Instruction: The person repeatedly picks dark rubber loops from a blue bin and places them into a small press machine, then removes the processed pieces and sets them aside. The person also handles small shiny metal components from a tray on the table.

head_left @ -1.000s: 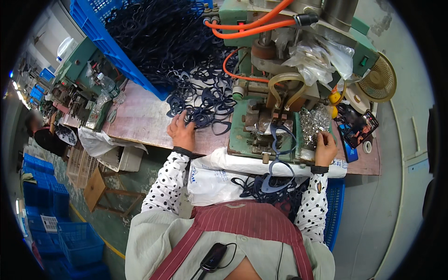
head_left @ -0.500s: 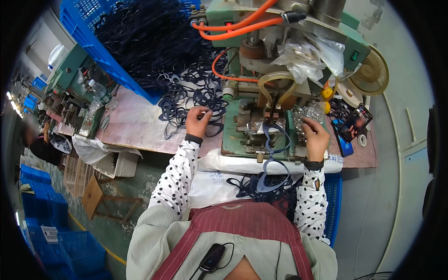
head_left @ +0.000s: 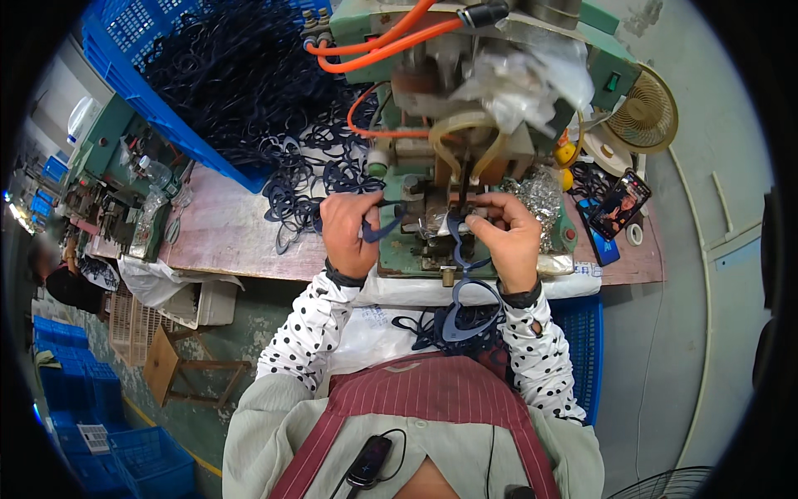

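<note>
My left hand [head_left: 349, 233] is closed on a dark blue looped strap piece [head_left: 384, 226], left of a green press machine [head_left: 409, 264]. At the press's middle, my right hand [head_left: 509, 237] has thumb and fingertips pinched together. What sits in that pinch is too small to make out. Another blue looped piece [head_left: 476, 312] hangs from the press point, just by the right fingertips, down over the front edge. Small shiny metal parts [head_left: 540, 200] lie heaped right of the press point. The tan bent tube [head_left: 465, 125] arches above it.
A blue crate [head_left: 179, 125] full of dark straps [head_left: 249, 83] stands at the back left. Loose loops [head_left: 299, 191] spread on the table [head_left: 220, 224]. At right are a phone [head_left: 621, 205] and a fan [head_left: 644, 108]. Orange hoses [head_left: 374, 54] cross above.
My right hand has moved left from beside the metal parts to the press point. My left hand has taken up a blue loop. The upper press and its plastic bag now look blurred.
</note>
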`<act>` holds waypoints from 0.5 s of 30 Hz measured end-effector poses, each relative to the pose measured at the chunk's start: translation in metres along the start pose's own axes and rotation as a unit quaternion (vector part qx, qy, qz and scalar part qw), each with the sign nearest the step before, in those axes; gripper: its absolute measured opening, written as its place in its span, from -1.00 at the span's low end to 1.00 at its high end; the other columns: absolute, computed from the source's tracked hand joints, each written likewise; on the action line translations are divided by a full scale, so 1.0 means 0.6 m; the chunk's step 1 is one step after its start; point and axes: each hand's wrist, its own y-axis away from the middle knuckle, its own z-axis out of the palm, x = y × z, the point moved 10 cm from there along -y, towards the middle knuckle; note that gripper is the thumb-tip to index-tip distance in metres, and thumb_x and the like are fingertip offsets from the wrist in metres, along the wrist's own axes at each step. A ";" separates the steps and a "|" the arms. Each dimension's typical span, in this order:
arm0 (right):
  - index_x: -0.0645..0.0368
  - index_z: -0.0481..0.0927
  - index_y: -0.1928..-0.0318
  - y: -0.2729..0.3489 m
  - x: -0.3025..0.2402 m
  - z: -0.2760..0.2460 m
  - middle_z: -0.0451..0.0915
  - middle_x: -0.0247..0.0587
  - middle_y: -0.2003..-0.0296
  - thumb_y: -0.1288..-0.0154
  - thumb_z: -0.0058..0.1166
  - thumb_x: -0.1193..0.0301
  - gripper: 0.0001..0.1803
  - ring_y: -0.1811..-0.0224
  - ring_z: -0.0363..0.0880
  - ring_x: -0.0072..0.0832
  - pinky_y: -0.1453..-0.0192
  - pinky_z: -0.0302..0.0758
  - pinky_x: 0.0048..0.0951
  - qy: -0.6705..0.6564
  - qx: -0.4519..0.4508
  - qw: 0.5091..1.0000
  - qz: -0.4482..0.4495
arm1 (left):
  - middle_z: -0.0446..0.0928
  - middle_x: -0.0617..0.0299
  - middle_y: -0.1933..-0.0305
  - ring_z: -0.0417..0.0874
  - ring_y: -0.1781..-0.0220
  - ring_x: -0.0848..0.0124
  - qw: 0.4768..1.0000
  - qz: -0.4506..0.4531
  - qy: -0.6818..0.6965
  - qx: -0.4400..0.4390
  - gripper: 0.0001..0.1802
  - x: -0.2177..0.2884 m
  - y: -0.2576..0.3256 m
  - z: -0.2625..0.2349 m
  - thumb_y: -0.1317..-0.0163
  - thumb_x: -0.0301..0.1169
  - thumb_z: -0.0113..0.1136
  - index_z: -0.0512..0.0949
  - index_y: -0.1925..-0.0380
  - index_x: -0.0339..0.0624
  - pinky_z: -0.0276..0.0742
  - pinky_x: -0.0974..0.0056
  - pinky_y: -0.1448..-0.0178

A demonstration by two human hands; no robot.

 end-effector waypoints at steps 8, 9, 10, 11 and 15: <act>0.30 0.57 0.06 -0.013 -0.015 0.019 0.64 -0.35 0.34 -0.05 0.28 0.58 -0.62 0.42 0.37 -0.80 0.36 0.31 -0.71 -0.030 -0.019 0.999 0.004 | 0.59 0.22 0.28 0.57 0.23 0.22 0.996 0.079 0.039 0.002 -0.76 0.077 -0.022 -0.021 -0.12 -0.55 0.18 0.58 0.16 -0.21 0.38 0.06 -0.04; 0.29 0.58 0.06 -0.013 0.006 0.016 0.64 -0.37 0.34 -0.09 0.26 0.57 -0.65 0.43 0.37 -0.79 0.36 0.32 -0.69 -0.068 -0.024 0.997 0.003 | 0.59 0.19 0.28 0.56 0.24 0.20 0.996 0.072 0.058 0.010 -0.83 0.088 -0.034 -0.030 -0.22 -0.50 0.18 0.59 0.17 -0.20 0.40 0.07 -0.02; 0.27 0.59 0.06 -0.014 0.014 -0.004 0.64 -0.35 0.33 -0.10 0.27 0.55 -0.66 0.42 0.41 -0.73 0.34 0.35 -0.64 -0.043 -0.001 0.999 -0.007 | 0.59 0.15 0.27 0.56 0.26 0.18 0.995 0.054 0.082 0.008 -0.84 0.083 -0.042 -0.032 -0.27 -0.48 0.18 0.59 0.16 -0.24 0.42 0.12 0.02; 0.25 0.60 0.07 -0.011 0.020 -0.025 0.65 -0.33 0.33 -0.10 0.27 0.54 -0.66 0.40 0.45 -0.66 0.31 0.39 -0.60 -0.017 0.020 1.000 -0.014 | 0.59 0.13 0.28 0.56 0.27 0.18 0.991 -0.002 0.132 0.001 -0.83 0.073 -0.049 -0.032 -0.29 -0.47 0.17 0.58 0.15 -0.26 0.43 0.16 0.05; 0.12 0.67 0.16 -0.009 0.047 -0.115 0.61 -0.10 0.17 -0.03 0.33 0.40 -0.70 0.06 0.50 -0.08 -0.01 0.44 -0.20 0.482 0.098 0.859 -0.140 | 0.62 0.08 0.32 0.62 0.36 0.31 0.969 -0.145 0.201 0.003 -0.82 0.027 -0.077 -0.006 -0.33 -0.45 0.18 0.58 0.13 -0.31 0.50 0.33 0.23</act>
